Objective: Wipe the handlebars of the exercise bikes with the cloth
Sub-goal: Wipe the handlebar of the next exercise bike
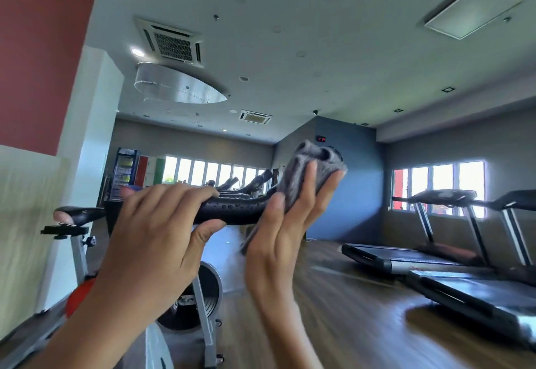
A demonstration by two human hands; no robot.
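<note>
— Handlebar (235, 209) first: where is it seen?
— The black handlebar is seen across the middle of the view, with small specks scattered over its surface. It is gripped by the left hand (156, 223), with the fingers curled over the top and the thumb tucked beneath.
— And the cloth (313, 157)?
— The grey cloth is wrapped over the upturned end of the handlebar, just right of the left hand. It is held there by the right hand (278, 241), pinched between the thumb and nearly straight fingers. A corner hangs below the handlebar.
— What else is shown?
— A saddle (78, 213) is seen at the left and a flywheel (208, 290) below the hands. Two treadmills (420, 261) are set on the wooden floor (333, 325) at the right.
</note>
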